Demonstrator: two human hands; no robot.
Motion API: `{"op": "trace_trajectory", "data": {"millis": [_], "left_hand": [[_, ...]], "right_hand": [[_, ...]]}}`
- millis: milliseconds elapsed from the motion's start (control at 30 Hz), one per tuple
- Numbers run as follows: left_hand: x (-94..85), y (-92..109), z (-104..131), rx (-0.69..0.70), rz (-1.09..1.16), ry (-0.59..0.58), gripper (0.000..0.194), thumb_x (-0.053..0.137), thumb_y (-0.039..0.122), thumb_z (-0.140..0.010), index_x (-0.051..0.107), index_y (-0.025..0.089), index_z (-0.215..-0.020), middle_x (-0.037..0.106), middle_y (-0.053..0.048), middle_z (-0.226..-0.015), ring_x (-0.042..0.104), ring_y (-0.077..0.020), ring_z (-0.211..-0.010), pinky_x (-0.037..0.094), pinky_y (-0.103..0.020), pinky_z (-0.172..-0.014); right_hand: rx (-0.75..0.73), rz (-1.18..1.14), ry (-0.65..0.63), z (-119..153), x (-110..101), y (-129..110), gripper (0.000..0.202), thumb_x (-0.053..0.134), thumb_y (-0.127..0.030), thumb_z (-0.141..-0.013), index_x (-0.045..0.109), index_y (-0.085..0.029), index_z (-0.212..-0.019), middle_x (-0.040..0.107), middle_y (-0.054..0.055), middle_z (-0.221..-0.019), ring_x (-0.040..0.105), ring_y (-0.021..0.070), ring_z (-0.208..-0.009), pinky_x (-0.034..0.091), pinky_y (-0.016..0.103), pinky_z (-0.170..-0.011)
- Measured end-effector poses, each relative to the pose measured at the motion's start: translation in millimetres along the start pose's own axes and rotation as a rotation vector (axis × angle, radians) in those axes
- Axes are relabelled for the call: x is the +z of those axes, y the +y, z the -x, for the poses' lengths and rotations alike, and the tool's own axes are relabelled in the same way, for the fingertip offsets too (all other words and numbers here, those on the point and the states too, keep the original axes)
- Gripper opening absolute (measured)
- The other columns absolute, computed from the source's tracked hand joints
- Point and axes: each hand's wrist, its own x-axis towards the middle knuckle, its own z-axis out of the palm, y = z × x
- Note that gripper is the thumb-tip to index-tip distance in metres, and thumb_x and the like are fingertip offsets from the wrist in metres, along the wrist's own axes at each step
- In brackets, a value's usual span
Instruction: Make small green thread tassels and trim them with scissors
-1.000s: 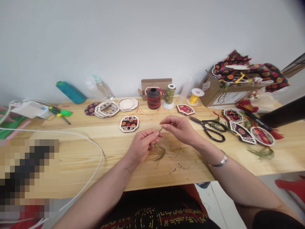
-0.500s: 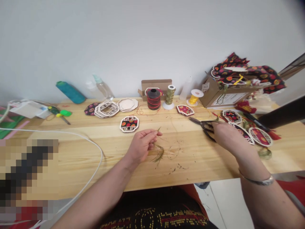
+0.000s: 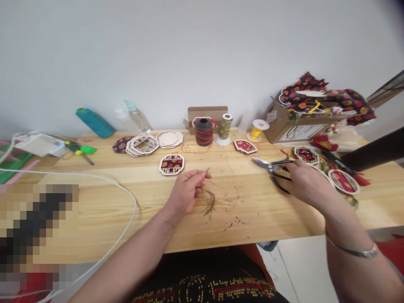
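My left hand (image 3: 186, 190) is closed in a pinch on a small bundle of olive-green threads (image 3: 208, 201). Their loose ends hang below the fingers, and a short tuft sticks up above the fingertips. To the right, my right hand (image 3: 307, 181) is closed on the black handles of a pair of scissors (image 3: 270, 167). The blades point left, low over the table or on it. Between the hands, a thin thread and dark snippets (image 3: 236, 221) lie on the wood. Behind my left hand is an octagonal patterned ornament (image 3: 171, 164).
Along the wall stand a spool of red cord (image 3: 204, 134), an olive thread spool (image 3: 225, 128) and a yellow spool (image 3: 259, 129). A cardboard box (image 3: 292, 126) heaped with fabric is at the right. A white cable (image 3: 128, 190) curves across the left side of the wooden table (image 3: 126, 229).
My right hand has moved slightly right and toward me, and the scissors have turned so their blades show more clearly. The left hand stays almost in place with the threads.
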Motion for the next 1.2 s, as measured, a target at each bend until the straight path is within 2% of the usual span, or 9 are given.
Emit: {"op": "trace_trajectory", "data": {"millis": [67, 133, 233, 300, 433, 500, 700, 900, 1200], "left_hand": [[0.1, -0.4, -0.1, 0.011, -0.01, 0.011, 0.022, 0.071, 0.032, -0.064, 0.069, 0.011, -0.066, 0.043, 0.004, -0.051, 0.026, -0.0005, -0.041, 0.014, -0.015, -0.037], [0.4, -0.9, -0.4, 0.016, -0.019, 0.023, 0.023, 0.071, 0.034, -0.063, 0.069, 0.011, -0.067, 0.044, 0.004, -0.051, 0.027, -0.0008, -0.041, 0.014, -0.015, -0.037], [0.5, -1.2, -1.4, 0.018, -0.028, 0.043, 0.023, 0.072, 0.034, -0.063, 0.068, 0.011, -0.067, 0.044, 0.004, -0.051, 0.028, -0.0013, -0.041, 0.014, -0.015, -0.037], [0.1, -0.8, -2.3, 0.018, -0.029, 0.06, 0.024, 0.072, 0.034, -0.063, 0.068, 0.011, -0.066, 0.044, 0.004, -0.05, 0.029, -0.0016, -0.041, 0.014, -0.015, -0.037], [-1.5, -0.1, -3.5, 0.033, -0.006, 0.085, 0.025, 0.072, 0.034, -0.063, 0.067, 0.01, -0.067, 0.041, 0.005, -0.049, 0.027, -0.001, -0.041, 0.013, -0.015, -0.037], [-2.4, -0.5, -3.7, 0.048, -0.001, 0.105, 0.026, 0.072, 0.035, -0.064, 0.067, 0.01, -0.068, 0.041, 0.005, -0.049, 0.027, -0.0009, -0.041, 0.014, -0.014, -0.037], [-3.7, -1.4, -5.1, 0.088, 0.039, 0.19, 0.025, 0.073, 0.033, -0.063, 0.066, 0.01, -0.069, 0.042, 0.005, -0.051, 0.029, -0.0013, -0.042, 0.015, -0.014, -0.037], [-3.5, -0.1, -5.3, 0.107, 0.077, 0.24, 0.024, 0.072, 0.033, -0.063, 0.065, 0.011, -0.068, 0.043, 0.005, -0.051, 0.029, -0.0012, -0.041, 0.015, -0.014, -0.037], [0.0, -1.0, -2.1, 0.11, 0.009, 0.141, 0.023, 0.069, 0.034, -0.068, 0.066, 0.012, -0.069, 0.041, 0.004, -0.051, 0.03, -0.0028, -0.045, 0.015, -0.014, -0.039]], "right_hand": [[0.043, -0.071, -0.004, 0.2, -15.0, -5.1, 0.023, 0.052, -0.029, -0.077, 0.059, -0.011, -0.088, 0.058, 0.013, -0.083, 0.055, 0.0218, -0.071, 0.04, 0.031, -0.065], [0.008, -0.335, -0.059, -4.0, -27.8, -15.7, 0.029, 0.055, -0.041, -0.076, 0.059, -0.014, -0.083, 0.056, 0.007, -0.074, 0.051, 0.0178, -0.063, 0.038, 0.029, -0.059], [-0.159, -0.978, -0.271, -16.8, -33.9, -40.4, 0.051, 0.059, -0.062, -0.069, 0.057, -0.015, -0.088, 0.052, 0.002, -0.07, 0.046, 0.0132, -0.059, 0.039, 0.026, -0.054], [-0.333, -1.339, -0.39, -26.6, -29.9, -60.5, 0.066, 0.05, -0.073, -0.069, 0.057, -0.014, -0.097, 0.05, 0.002, -0.075, 0.045, 0.012, -0.063, 0.042, 0.026, -0.058], [-0.418, -1.73, -0.799, -39.1, -17.4, -95.7, 0.077, 0.03, -0.082, -0.07, 0.057, -0.012, -0.089, 0.045, 0.001, -0.069, 0.046, 0.0111, -0.06, 0.048, 0.025, -0.055], [-0.375, -1.789, -0.964, -40.2, -12.3, -104.5, 0.078, 0.027, -0.084, -0.069, 0.056, -0.013, -0.083, 0.046, 0.001, -0.066, 0.048, 0.0116, -0.057, 0.049, 0.025, -0.05], [-0.325, -1.788, -1.16, -33.3, -0.3, -106.4, 0.085, 0.018, -0.085, -0.069, 0.057, -0.011, -0.083, 0.048, 0.0, -0.057, 0.05, 0.0116, -0.048, 0.05, 0.026, -0.044], [-0.298, -1.803, -1.177, -27.5, -0.1, -112.2, 0.078, 0.026, -0.082, -0.072, 0.057, -0.011, -0.081, 0.047, -0.001, -0.056, 0.048, 0.0102, -0.048, 0.051, 0.025, -0.044], [-0.295, -1.816, -1.164, -28.0, -0.6, -115.5, 0.077, 0.027, -0.082, -0.072, 0.056, -0.011, -0.08, 0.048, -0.001, -0.052, 0.048, 0.0102, -0.045, 0.051, 0.025, -0.042]]}}
